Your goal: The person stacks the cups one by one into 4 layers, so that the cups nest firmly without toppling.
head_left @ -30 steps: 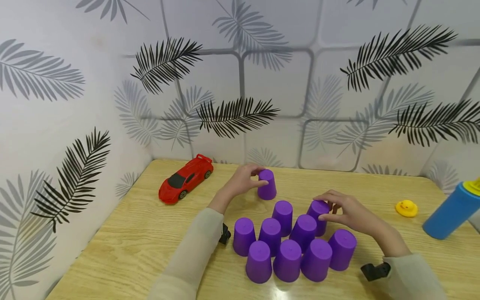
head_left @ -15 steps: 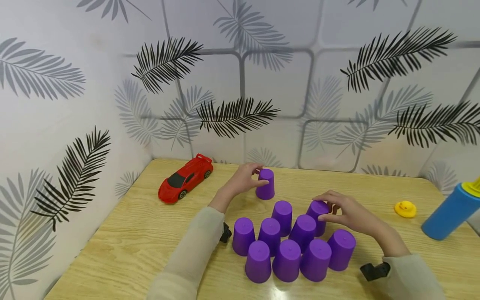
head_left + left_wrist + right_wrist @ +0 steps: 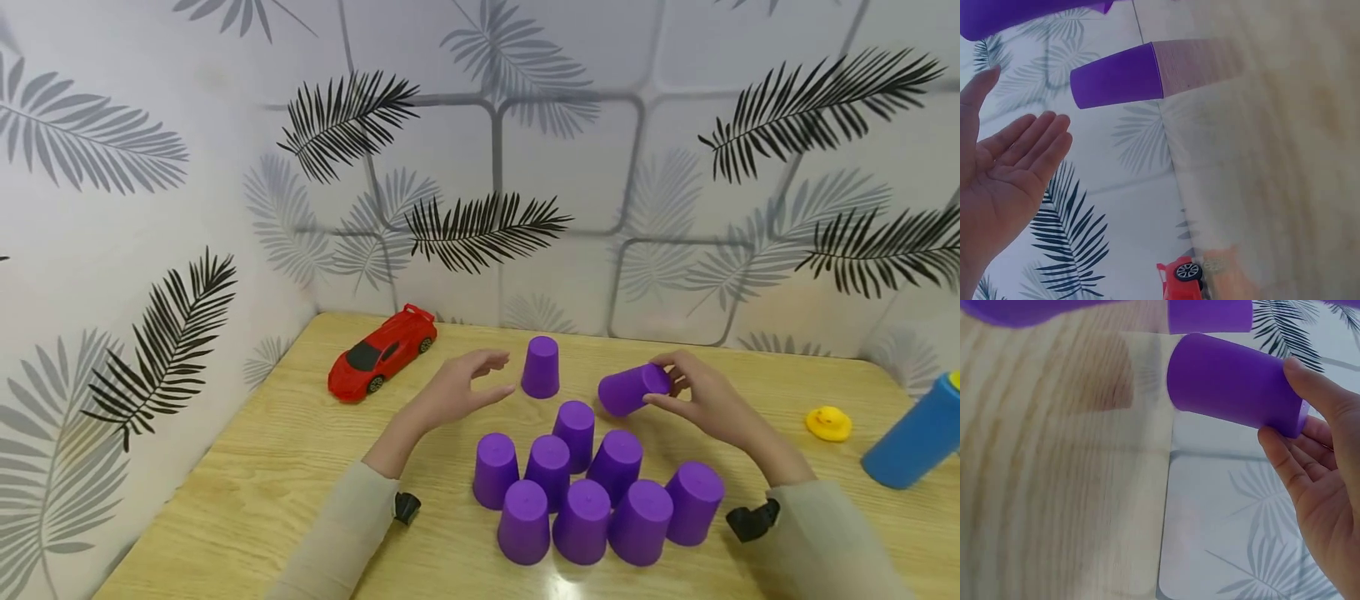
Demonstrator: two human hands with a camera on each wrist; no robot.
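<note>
Your right hand (image 3: 699,398) pinches 1 tilted cup (image 3: 628,391) near the lone upright cup (image 3: 542,368); your left hand (image 3: 450,392), loose, holds nothing; this looks like repositioning, next calling for levelling.

Purple cups (image 3: 582,523): smooth plastic, by look; satin sheen. Tabletop (image 3: 255,475): wood-grained, glossy; I note glare near the front. Toy car (image 3: 384,353): shiny, plastic-looking. Duck (image 3: 828,424): smooth. Sleeves (image 3: 333,521): matt cloth.
</note>
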